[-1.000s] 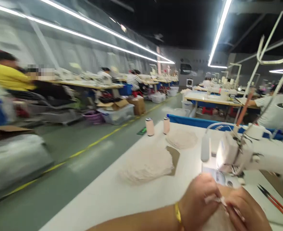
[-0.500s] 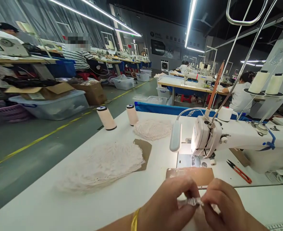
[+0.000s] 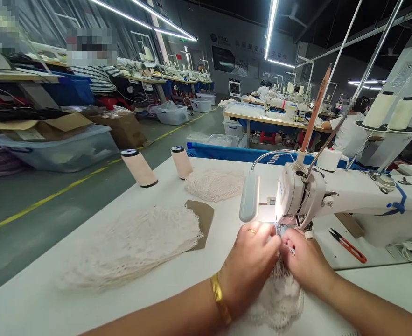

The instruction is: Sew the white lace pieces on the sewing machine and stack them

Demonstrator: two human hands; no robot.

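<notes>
Both my hands are at the needle of the white sewing machine (image 3: 293,196). My left hand (image 3: 253,254), with a gold bracelet at its wrist, pinches a piece of cream lace (image 3: 279,303) on the left of the needle. My right hand (image 3: 303,259) grips the same lace on the right side. The lace hangs down between my wrists toward the table's front edge. Fingers hide the presser foot and the edge under it. A larger stack of cream lace (image 3: 139,242) lies to the left, partly over a brown card (image 3: 200,221).
Two thread cones (image 3: 139,168) (image 3: 182,162) stand at the table's far left edge, beside another lace pile (image 3: 214,184). Red-handled thread snips (image 3: 348,245) lie right of the needle. A lamp (image 3: 249,196) hangs by the machine head. Co-workers sit at machines beyond.
My hands have moved forward and up from the table's front to the needle, bringing the lace there. More of the lace now shows below them. The view has shifted slightly right.
</notes>
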